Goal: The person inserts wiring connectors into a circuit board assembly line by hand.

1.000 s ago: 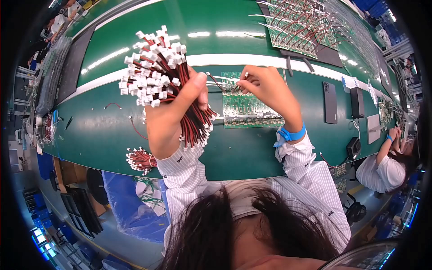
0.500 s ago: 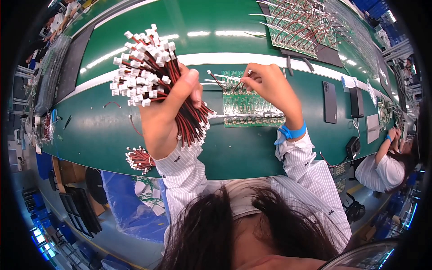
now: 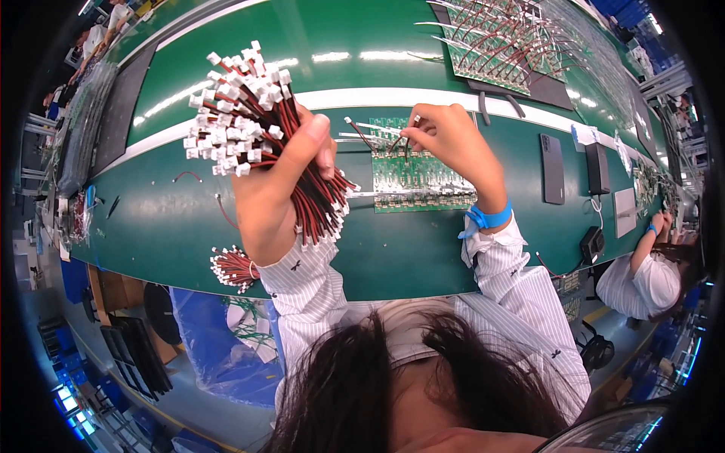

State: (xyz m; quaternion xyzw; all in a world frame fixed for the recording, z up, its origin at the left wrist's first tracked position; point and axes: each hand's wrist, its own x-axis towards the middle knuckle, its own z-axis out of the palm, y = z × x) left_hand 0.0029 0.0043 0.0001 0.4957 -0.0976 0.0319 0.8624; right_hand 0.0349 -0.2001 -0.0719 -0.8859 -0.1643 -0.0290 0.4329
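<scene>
A thick bundle of red-and-black cables with white connectors is wrapped in my left hand, raised over the left part of the bench. My right hand pinches a short cable of the same kind, whose white plug shows above the fingertips. Below those fingers lies a green circuit board panel, its far right part hidden by the hand. Another cable and several white strips stick out at the panel's far left corner. A blue strap circles my right wrist.
A smaller tied cable bundle lies at the near left edge of the green bench. Far right, more wired panels rest on a dark mat. A phone and a black box lie right. A co-worker sits beyond.
The panel and the right hand appear shifted very slightly left. Both hands keep the same grips, and the right fingers stay at the same part of the panel.
</scene>
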